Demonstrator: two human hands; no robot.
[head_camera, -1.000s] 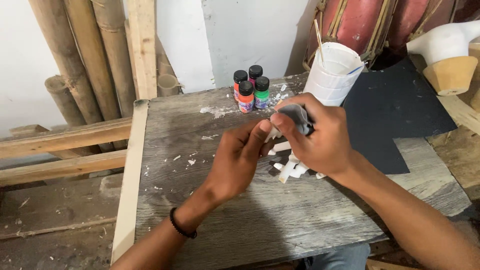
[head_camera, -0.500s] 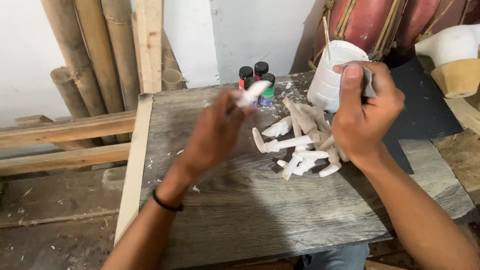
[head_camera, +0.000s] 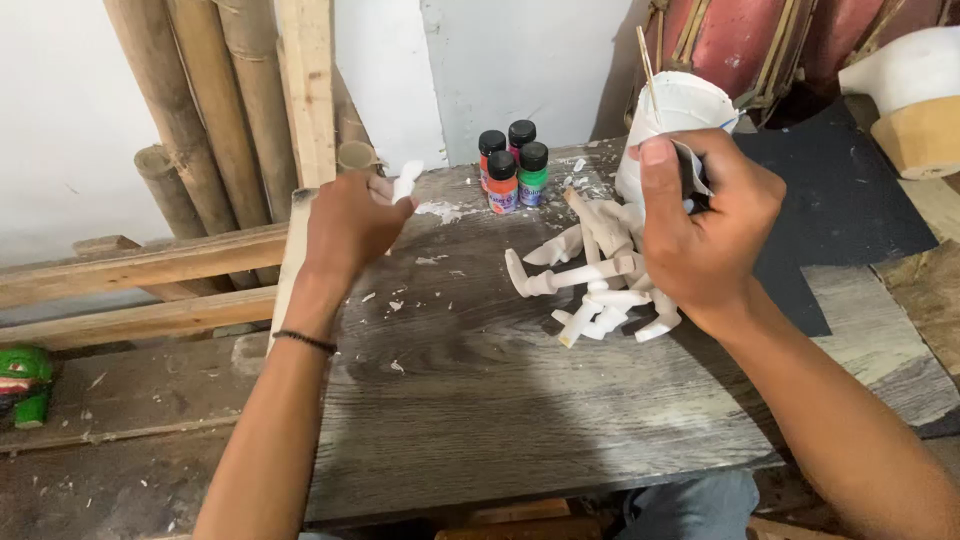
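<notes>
My left hand (head_camera: 345, 225) is raised over the far left corner of the grey wooden board (head_camera: 480, 400) and pinches a small white carved piece (head_camera: 405, 180). My right hand (head_camera: 705, 230) is lifted near the white cup (head_camera: 680, 115) and grips a folded scrap of grey sandpaper (head_camera: 692, 172). Between the hands, on the board, lies a pile of white carved wooden pieces (head_camera: 600, 275), limb-shaped and overlapping. Three small paint bottles (head_camera: 512, 165) with black caps stand at the board's far edge.
Bamboo poles (head_camera: 200, 110) and wooden planks (head_camera: 130, 270) lean at the left. A dark sandpaper sheet (head_camera: 840, 200) lies right of the board. A stick (head_camera: 648, 60) stands in the white cup. A green object (head_camera: 25, 385) sits at far left. White shavings (head_camera: 430, 210) dot the board.
My hands have parted: the left moved left and away with the small white piece, the right rose toward the cup with the sandpaper. The pile of carved pieces is now uncovered.
</notes>
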